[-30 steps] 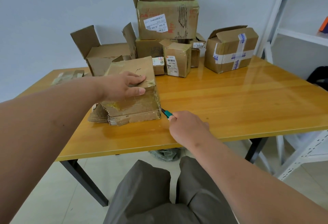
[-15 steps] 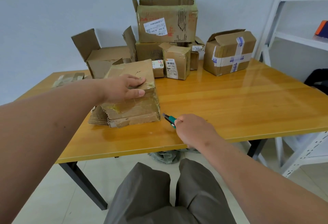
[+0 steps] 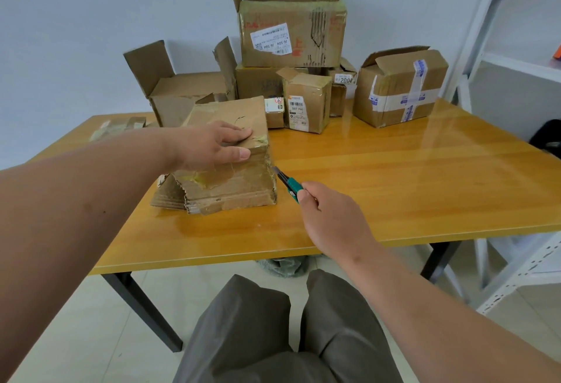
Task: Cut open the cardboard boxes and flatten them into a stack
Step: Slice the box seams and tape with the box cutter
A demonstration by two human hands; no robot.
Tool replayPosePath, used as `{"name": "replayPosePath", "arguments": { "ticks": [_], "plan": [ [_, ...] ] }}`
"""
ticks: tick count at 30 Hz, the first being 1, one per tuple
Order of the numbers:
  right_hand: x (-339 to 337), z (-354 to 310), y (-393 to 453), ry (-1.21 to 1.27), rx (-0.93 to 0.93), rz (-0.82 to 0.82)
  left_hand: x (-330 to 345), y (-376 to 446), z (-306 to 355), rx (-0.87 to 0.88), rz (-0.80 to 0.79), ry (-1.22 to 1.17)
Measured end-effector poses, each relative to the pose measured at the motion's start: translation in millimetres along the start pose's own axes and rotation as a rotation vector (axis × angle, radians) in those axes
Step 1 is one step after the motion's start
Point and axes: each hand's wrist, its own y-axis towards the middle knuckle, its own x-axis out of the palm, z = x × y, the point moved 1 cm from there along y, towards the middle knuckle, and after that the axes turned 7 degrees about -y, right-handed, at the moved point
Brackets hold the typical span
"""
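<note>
Box in hand: a worn, taped cardboard box (image 3: 230, 167) lies near the front-left of the desk (image 3: 394, 188), long axis running front to back, its crushed open end facing the person.
Knife: utility knife (image 3: 288, 183), blade aimed up-left at the box's right edge, just beside it.
Right hand (image 3: 331, 218): grip curled round the knife handle.
Left hand (image 3: 212, 146): fingers flat, pressing the box top.
Risk: the blade may skid off glossy tape toward the left thumb; soft card may buckle.
Beyond: uncut boxes (image 3: 291, 27) at the back.

Bare tabletop (image 3: 409, 188) right of near box (image 3: 230, 188); box pile (image 3: 291, 57) crowds far edge.
</note>
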Motion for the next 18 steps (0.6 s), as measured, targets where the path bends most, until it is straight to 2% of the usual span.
{"name": "replayPosePath", "arguments": {
  "ticks": [8, 18],
  "plan": [
    [9.3, -6.8, 0.3, 0.001, 0.018, 0.034, 1.5, -0.2, -0.2, 0.0, 0.017, -0.03],
    [1.6, -5.6, -0.1, -0.245, 0.083, -0.092, 0.9, -2.4, 4.0, -0.008, 0.005, 0.027]
  ]
}}
